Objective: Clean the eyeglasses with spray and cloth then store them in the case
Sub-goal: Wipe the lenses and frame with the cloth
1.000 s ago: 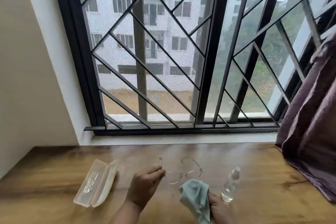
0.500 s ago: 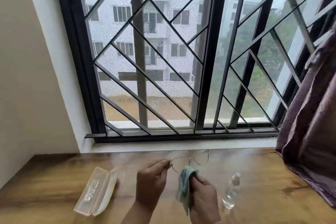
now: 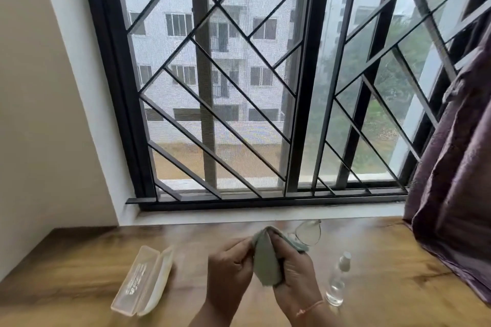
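Hands are working above our wooden table [image 3: 79,268]; our left hand [image 3: 228,268] and right hand [image 3: 295,271] are pinching the green cloth [image 3: 265,260] around the eyeglasses [image 3: 308,232]; spray bottle [image 3: 337,281] and open case [image 3: 143,281] are flanking us.

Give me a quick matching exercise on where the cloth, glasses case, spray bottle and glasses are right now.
Things:
1. cloth
2. glasses case
3. spray bottle
4. eyeglasses

States:
A. standing upright on the table, right of the hands
B. lying open on the table, left of the hands
C. one lens sticking out past the cloth
D. pinched between both hands

Pairs: 1-D, 2-B, 3-A, 4-C
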The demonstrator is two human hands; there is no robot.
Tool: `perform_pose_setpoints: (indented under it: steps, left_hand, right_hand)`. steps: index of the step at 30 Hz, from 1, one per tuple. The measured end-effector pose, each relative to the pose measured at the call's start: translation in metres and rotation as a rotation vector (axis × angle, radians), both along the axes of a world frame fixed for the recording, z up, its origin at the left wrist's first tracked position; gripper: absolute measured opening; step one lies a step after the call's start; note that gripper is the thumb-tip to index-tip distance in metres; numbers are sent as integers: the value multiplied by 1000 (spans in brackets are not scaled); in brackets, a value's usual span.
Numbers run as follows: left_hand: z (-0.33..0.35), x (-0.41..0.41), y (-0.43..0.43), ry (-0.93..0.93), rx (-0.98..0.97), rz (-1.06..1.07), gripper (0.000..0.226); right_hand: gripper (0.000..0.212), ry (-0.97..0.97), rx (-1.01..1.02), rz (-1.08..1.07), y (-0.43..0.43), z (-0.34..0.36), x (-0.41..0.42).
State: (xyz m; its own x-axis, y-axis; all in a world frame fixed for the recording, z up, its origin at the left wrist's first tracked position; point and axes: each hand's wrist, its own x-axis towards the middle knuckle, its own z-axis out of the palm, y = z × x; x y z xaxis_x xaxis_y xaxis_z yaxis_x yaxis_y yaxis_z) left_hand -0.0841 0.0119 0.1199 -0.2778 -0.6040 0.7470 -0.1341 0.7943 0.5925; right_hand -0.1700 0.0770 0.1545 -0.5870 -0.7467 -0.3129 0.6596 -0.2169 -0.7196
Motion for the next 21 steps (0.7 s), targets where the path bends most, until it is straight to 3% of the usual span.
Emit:
perform_pose_setpoints:
  steps: [9, 13, 21]
  left_hand:
    - [25, 6, -13, 38, -8, 49, 23]
    - [32, 9, -19, 47, -19, 53, 22]
    - [36, 9, -20, 35, -55, 9, 23]
  right_hand:
    - [18, -47, -217, 188, 7, 9, -7]
    - [31, -24, -268, 253, 8, 8, -7]
    - [25, 50, -158, 160, -7, 16, 7]
